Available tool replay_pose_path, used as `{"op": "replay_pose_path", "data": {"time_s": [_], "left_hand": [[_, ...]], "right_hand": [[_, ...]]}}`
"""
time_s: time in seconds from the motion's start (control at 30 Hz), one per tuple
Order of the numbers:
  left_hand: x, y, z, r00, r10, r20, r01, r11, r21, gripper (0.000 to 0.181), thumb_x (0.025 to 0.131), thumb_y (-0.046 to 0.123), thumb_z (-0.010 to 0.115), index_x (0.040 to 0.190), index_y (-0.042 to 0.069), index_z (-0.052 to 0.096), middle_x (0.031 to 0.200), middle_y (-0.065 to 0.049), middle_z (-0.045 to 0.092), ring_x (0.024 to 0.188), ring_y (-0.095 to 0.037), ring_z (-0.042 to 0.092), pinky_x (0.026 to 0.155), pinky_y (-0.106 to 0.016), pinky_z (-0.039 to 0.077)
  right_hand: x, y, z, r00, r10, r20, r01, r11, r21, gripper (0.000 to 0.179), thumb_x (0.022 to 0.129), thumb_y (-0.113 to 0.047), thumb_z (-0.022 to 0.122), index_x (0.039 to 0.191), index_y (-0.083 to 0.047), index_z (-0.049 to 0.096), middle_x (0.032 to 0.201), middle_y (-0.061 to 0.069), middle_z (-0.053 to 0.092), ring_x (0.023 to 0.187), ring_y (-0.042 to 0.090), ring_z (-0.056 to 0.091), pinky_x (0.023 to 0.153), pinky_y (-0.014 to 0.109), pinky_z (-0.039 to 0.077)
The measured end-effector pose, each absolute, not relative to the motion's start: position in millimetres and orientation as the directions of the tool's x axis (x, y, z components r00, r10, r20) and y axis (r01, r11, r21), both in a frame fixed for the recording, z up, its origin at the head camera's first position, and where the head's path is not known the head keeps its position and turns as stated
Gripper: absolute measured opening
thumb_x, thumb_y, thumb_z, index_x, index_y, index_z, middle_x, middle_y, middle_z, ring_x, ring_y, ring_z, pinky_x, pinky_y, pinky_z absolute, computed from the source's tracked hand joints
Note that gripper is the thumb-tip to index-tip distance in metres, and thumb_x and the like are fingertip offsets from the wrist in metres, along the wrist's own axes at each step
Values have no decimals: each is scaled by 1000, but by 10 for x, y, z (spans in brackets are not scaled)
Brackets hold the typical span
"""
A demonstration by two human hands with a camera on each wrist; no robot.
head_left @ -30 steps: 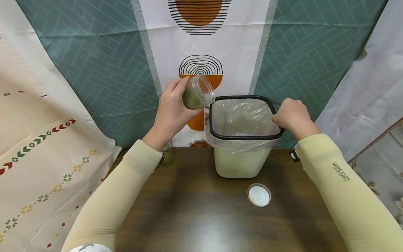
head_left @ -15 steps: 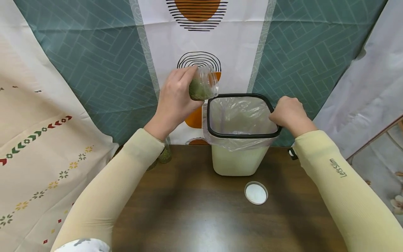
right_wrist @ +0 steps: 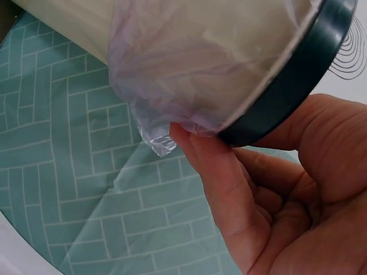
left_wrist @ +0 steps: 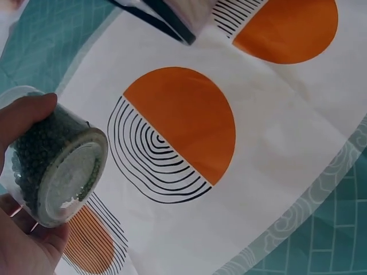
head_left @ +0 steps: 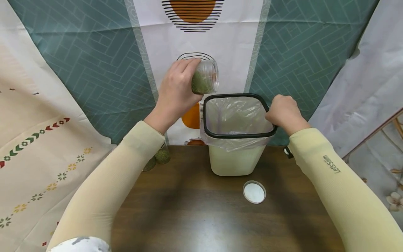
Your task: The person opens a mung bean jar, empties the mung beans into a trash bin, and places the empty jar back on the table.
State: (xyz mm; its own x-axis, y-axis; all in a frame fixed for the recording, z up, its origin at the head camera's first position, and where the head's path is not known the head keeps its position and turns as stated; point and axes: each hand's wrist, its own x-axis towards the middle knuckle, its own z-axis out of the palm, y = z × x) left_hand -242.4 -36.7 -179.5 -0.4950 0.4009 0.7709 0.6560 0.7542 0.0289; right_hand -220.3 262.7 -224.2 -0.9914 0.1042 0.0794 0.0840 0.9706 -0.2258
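Observation:
My left hand [head_left: 176, 87] grips a clear jar [head_left: 204, 78] lying on its side in the air. Small green grains fill its lower part, and its mouth faces right, above the bin's left rim. In the left wrist view, thumb and fingers wrap the jar [left_wrist: 66, 166], its base toward the camera. A cream trash bin [head_left: 236, 161] with a black rim stands upright, lined with a clear plastic bag [head_left: 234, 142]. My right hand [head_left: 284, 113] pinches the rim's right side. The right wrist view shows its fingers against the black rim [right_wrist: 298, 80] and bag [right_wrist: 172, 63].
On the brown table [head_left: 189, 217], a round lid [head_left: 254, 192] with a white disc lies in front of the bin. Behind my left forearm stand a jar [head_left: 162, 155] of green grains and another jar [head_left: 149, 164], partly hidden. Patterned cloth [head_left: 104, 70] hangs close behind.
My left hand has risen slightly and turned the jar nearer to horizontal, its mouth swinging further right. The right hand keeps hold of the rim. The whole head view has shifted slightly.

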Motion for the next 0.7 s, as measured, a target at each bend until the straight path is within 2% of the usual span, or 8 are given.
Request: {"op": "replay_pose_path", "data": {"time_s": [0.3, 0.53, 0.7], "left_hand": [[-2447, -240, -1867, -449, 428, 784, 678, 735, -12, 73, 66, 18, 82, 131, 6, 52, 132, -8, 54, 125, -23, 47, 109, -33, 36], [-2445, -214, -1909, -463, 419, 781, 662, 750, -10, 74, 67, 17, 81, 133, 8, 50, 134, -9, 53, 127, -24, 45, 111, -34, 34], [-2459, -197, -1939, -444, 420, 792, 662, 749, -26, 70, 67, 12, 79, 132, 7, 52, 132, -8, 54, 124, -24, 46, 110, -32, 36]], "right_hand": [[-2199, 2667, -2253, -989, 123, 82, 98, 961, -257, 16, 75, -14, 54, 63, -2, 52, 69, 15, 49, 63, 30, 47, 44, 32, 39], [-2202, 2648, -2294, -981, 135, 136, 96, 962, -257, 15, 75, -12, 55, 63, -2, 54, 72, 17, 52, 66, 32, 49, 47, 33, 41], [-2202, 2645, -2292, -981, 137, 140, 99, 964, -248, 16, 76, -12, 55, 62, -3, 53, 72, 17, 52, 65, 32, 49, 46, 32, 40]]}}
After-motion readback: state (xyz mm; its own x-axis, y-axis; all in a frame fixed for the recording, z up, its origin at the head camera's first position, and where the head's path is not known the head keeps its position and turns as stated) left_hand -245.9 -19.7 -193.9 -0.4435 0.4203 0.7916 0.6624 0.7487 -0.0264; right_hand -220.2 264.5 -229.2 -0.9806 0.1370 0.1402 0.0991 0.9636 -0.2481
